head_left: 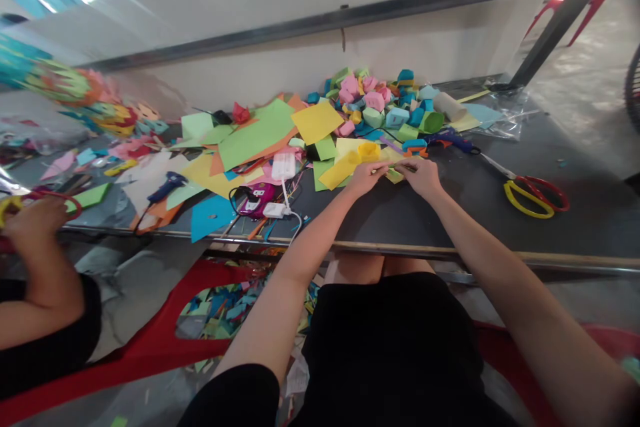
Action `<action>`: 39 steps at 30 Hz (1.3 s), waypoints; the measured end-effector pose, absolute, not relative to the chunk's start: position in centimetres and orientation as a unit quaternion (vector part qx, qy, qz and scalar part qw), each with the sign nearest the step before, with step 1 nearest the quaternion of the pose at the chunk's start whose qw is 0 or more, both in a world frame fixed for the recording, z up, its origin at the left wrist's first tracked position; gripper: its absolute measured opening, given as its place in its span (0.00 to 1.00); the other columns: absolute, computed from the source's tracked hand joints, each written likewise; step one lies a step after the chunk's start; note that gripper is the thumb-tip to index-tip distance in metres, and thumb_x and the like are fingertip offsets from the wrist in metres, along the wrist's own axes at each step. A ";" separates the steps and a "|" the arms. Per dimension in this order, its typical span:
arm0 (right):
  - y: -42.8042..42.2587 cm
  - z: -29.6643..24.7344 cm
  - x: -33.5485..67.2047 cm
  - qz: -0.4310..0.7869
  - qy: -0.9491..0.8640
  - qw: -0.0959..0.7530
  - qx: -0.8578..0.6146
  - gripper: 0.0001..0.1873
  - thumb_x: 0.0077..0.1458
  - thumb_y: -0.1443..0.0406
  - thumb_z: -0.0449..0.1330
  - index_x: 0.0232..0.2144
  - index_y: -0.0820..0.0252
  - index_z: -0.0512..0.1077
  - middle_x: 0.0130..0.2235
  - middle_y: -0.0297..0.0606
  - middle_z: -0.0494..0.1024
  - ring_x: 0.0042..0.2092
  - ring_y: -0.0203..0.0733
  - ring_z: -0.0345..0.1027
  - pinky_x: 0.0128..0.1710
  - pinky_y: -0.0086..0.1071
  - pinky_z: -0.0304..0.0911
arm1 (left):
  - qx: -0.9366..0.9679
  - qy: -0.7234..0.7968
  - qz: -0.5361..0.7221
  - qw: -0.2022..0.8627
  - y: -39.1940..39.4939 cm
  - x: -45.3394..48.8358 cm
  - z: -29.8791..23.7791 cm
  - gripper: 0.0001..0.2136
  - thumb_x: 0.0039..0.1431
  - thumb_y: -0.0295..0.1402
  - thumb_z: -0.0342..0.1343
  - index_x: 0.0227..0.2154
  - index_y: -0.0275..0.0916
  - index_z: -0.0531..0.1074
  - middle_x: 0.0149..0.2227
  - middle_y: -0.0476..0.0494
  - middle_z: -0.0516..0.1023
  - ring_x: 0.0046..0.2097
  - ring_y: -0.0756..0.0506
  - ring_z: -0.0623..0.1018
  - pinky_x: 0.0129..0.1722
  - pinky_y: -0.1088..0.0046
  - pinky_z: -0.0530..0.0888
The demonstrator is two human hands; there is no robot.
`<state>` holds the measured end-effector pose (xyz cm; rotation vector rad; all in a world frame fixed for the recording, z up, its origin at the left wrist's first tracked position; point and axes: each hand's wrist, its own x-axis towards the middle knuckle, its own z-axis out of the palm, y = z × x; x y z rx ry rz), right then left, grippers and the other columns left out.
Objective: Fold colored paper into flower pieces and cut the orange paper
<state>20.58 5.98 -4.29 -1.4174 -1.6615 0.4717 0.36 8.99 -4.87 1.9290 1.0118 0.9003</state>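
My left hand (369, 177) and my right hand (421, 175) meet over the dark table near its front edge. Fingers of both are pinched on a small yellow-green paper piece (394, 175), partly covered by the fingertips. Just behind my left hand sits a bright yellow folded paper shape (369, 151), on top of yellow paper strips (340, 170). A blue and orange paper piece (415, 146) lies beyond my right hand, beside a dark blue glue gun (453, 140).
Folded paper blocks (374, 101) are heaped at the back. Scissors (537, 195) with red and yellow handles lie right. Left are coloured sheets (257, 133), a purple power strip (257, 200) with cables and another glue gun (167, 187). A co-worker's hand (37, 217) holds scissors.
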 end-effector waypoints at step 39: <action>5.9 -4.7 20.9 0.181 -0.691 0.407 -0.569 0.07 0.54 0.61 0.68 0.35 0.53 0.86 0.35 0.37 0.87 0.38 0.49 0.82 0.44 0.41 0.76 | 0.786 0.408 0.318 0.340 7.7 0.4 -3.7 0.14 0.63 0.29 0.60 0.50 0.34 0.81 0.40 0.39 0.86 0.39 0.45 0.83 0.44 0.70 0.77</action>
